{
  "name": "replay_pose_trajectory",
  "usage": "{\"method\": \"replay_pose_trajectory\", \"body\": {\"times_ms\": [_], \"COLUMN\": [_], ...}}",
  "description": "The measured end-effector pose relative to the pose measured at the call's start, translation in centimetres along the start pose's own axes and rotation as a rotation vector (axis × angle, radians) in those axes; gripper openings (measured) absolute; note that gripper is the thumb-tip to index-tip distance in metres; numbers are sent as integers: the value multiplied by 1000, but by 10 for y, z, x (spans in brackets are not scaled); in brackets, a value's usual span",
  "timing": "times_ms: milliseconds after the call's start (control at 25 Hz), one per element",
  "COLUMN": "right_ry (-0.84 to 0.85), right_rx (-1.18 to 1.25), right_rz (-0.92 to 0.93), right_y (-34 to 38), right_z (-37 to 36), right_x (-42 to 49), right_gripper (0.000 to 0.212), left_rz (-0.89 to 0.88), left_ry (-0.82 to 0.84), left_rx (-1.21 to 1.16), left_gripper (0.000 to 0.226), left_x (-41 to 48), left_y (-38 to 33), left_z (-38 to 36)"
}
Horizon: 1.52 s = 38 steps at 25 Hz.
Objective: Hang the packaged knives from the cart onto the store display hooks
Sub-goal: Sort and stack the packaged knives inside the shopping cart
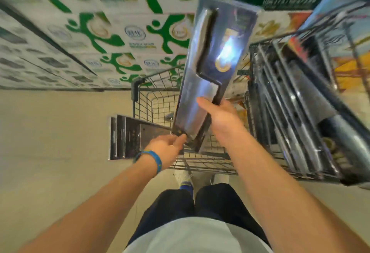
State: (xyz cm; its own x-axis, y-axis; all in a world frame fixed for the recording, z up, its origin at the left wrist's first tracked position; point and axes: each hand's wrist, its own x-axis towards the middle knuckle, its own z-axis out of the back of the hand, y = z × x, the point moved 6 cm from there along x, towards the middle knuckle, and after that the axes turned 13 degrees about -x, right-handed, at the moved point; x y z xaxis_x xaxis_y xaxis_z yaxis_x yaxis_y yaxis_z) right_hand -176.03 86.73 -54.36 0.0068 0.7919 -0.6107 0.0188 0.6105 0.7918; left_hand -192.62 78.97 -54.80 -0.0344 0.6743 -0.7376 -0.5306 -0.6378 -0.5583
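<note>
A long dark-blue packaged knife (pixel 216 56) stands tilted above the wire cart (pixel 154 100). My right hand (pixel 222 116) grips its lower right edge, fingers curled round the package. My left hand (pixel 168 148) pinches the bottom corner of the same package; a blue band is on that wrist. More packaged knives (pixel 128 138) lie stacked at the cart's left rim. A row of packaged knives (pixel 296 112) hangs on display hooks at the right, close to the held package.
White cartons with green figures (pixel 112 32) are stacked on the left and behind the cart. Beige floor (pixel 50 142) spreads to the left. My legs and shoes (pixel 186 180) are below the cart handle.
</note>
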Motion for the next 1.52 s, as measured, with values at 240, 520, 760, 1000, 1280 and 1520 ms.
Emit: {"method": "replay_pose_trajectory", "body": {"times_ms": [240, 520, 760, 1000, 1280, 1520], "right_ry": [177, 363, 260, -399, -255, -574], "right_rx": [483, 347, -59, -777, -866, -699], "right_rz": [150, 83, 7, 610, 435, 553], "right_y": [86, 87, 79, 139, 176, 165], "right_z": [5, 41, 73, 170, 230, 271], "right_x": [-40, -101, -134, -171, -156, -166], "right_gripper": [8, 22, 31, 21, 54, 27], "left_rz": [-177, -166, -229, -327, -435, -538], "left_ry": [-4, -24, 62, 5, 248, 86], "left_rx": [-789, -1489, -1555, -1513, -1340, -803], "left_gripper": [61, 54, 40, 47, 61, 11], "left_x": [-39, -71, -81, -75, -96, -77], "left_y": [-107, -152, -191, -232, -305, -316], "left_z": [-42, -52, -30, -21, -69, -80]}}
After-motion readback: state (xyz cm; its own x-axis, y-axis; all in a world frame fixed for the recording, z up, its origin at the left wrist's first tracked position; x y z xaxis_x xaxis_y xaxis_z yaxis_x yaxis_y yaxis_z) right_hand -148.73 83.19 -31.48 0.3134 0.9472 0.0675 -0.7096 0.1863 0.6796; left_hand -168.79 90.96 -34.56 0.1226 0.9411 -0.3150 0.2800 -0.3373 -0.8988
